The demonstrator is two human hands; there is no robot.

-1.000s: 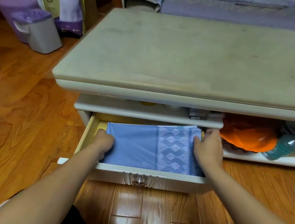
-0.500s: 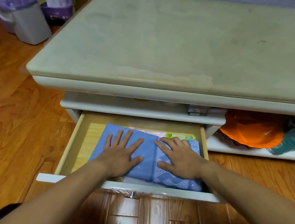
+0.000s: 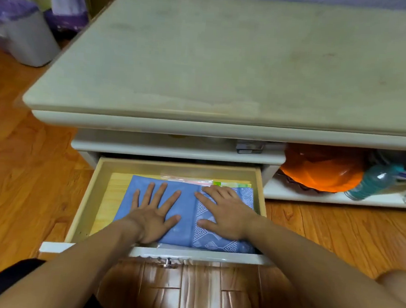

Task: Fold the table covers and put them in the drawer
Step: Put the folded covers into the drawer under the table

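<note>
Head view: left hand (image 3: pixel 154 214) and right hand (image 3: pixel 226 216) press flat on folded table cover (image 3: pixel 184 223) in drawer (image 3: pixel 89 198).

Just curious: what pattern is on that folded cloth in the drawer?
Plain blue, with a white geometric band at its right, seen in the head view.

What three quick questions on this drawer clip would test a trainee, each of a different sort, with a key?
1. True or false: the folded blue table cover lies on the tabletop.
2. How does the left hand meet the cover? A. pinching a corner B. flat, fingers spread C. hovering clear of it
3. Fill in: to the right of the open drawer, on the low shelf, sits an ______ bowl beside a plastic bottle.

Key
1. False: it lies in the drawer, under both hands.
2. B; the right hand also lies flat, on the patterned end.
3. orange
</note>
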